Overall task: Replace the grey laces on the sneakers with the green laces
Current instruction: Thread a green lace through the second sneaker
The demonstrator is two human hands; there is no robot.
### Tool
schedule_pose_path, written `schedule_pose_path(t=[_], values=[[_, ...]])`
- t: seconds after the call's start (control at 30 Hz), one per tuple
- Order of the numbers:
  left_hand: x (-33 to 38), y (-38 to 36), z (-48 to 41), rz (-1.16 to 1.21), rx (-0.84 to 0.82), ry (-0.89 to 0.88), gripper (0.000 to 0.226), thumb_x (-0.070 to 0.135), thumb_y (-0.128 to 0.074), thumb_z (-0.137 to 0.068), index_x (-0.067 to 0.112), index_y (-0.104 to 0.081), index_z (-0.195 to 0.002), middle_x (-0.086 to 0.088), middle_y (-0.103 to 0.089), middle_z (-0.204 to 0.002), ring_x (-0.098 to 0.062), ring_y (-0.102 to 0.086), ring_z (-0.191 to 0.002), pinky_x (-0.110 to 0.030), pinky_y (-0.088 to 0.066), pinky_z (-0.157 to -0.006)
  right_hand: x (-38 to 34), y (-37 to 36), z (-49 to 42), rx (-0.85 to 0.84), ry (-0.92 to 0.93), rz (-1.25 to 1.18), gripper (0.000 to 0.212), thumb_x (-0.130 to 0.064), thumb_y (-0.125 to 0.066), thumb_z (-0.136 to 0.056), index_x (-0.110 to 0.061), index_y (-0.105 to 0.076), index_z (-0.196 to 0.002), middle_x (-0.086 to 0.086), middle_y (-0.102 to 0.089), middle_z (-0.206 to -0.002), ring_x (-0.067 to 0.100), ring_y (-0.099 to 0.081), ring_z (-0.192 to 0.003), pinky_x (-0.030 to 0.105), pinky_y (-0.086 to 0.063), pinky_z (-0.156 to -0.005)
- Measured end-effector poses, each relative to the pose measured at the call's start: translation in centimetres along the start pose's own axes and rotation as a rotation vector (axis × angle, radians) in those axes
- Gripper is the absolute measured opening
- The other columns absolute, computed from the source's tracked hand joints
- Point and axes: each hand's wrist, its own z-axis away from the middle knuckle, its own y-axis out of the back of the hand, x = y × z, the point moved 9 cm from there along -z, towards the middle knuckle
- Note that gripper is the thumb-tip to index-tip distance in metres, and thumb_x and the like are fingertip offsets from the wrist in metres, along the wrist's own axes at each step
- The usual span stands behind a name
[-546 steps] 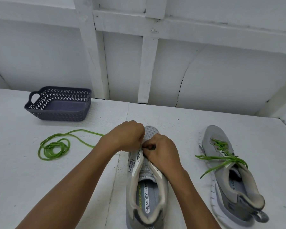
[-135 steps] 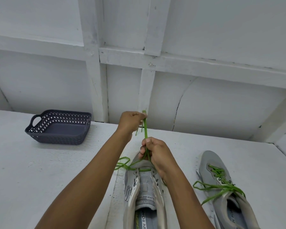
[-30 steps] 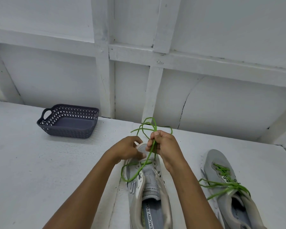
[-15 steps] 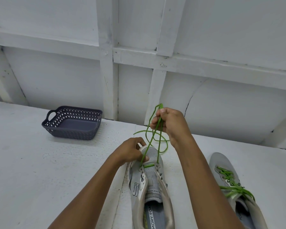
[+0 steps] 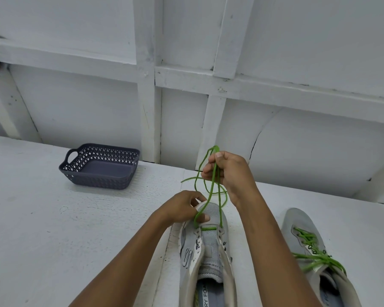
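While the left hand stayed curled on the toe of the shoe, the right hand, up off the toe since a second before, gripped both strands of the lace above it, its middle across the lowest eyelets. The other shoe lay right, the basket far left on the counter.

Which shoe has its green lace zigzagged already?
The sneaker on the right: green lace zigzags up its eyelets. The middle sneaker has just one green bar near its toe.
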Motion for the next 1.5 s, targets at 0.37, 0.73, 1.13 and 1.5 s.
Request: schedule_pose_path(t=[0.37, 0.73, 1.13, 1.5], values=[[5.2, 3.8, 1.6, 0.639, 0.123, -0.123, 0.043, 0.044, -0.045, -0.102, 0.012, -0.075, -0.104, -0.003, -0.074, -0.104, -0.02, -0.068, -0.104, -0.038, -0.056, -0.089, 0.8, 2.4, 0.7, 0.028, -0.023, -0.004, 0.031, -0.013, -0.038, -0.106, -0.004, -0.06, -0.086, 0.008, -0.068, -0.066, 0.023, -0.065, -0.061, 0.03, -0.058, -0.067], [10.7, 6.8, -0.3, 0.69, 0.34, -0.153, 0.019, 0.02, -0.066, -0.093, 0.005, -0.073, -0.083, 0.003, -0.073, -0.077, -0.012, -0.062, -0.071, -0.025, -0.052, -0.067, 1.8, 1.3, 1.8, -0.061, -0.039, -0.011, 0.031, -0.018, -0.039, -0.107, -0.004, -0.06, -0.089, 0.01, -0.068, -0.069, 0.023, -0.066, -0.064, 0.029, -0.058, -0.067], [10.7, 7.3, -1.1, 0.561, 0.366, -0.11, 0.026, 0.031, -0.061, -0.097, 0.009, -0.075, -0.096, 0.007, -0.073, -0.09, -0.009, -0.064, -0.078, -0.027, -0.049, -0.073, 5.3, 1.2, 2.4, -0.119, -0.09, 0.028, 0.031, -0.016, -0.04, -0.106, -0.004, -0.062, -0.089, 0.01, -0.072, -0.08, 0.019, -0.069, -0.071, 0.027, -0.059, -0.072], [3.4, 1.8, 2.7, 0.203, -0.093, 0.01, 0.025, 0.033, -0.067, -0.092, 0.01, -0.068, -0.083, -0.005, -0.076, -0.092, -0.016, -0.068, -0.086, -0.032, -0.053, -0.079, 7.5, 4.8, 2.4, 0.064, -0.171, 0.077, 0.018, -0.007, -0.048, -0.101, -0.004, -0.065, -0.097, 0.007, -0.057, -0.07, 0.017, -0.057, -0.057, 0.031, -0.057, -0.059]])
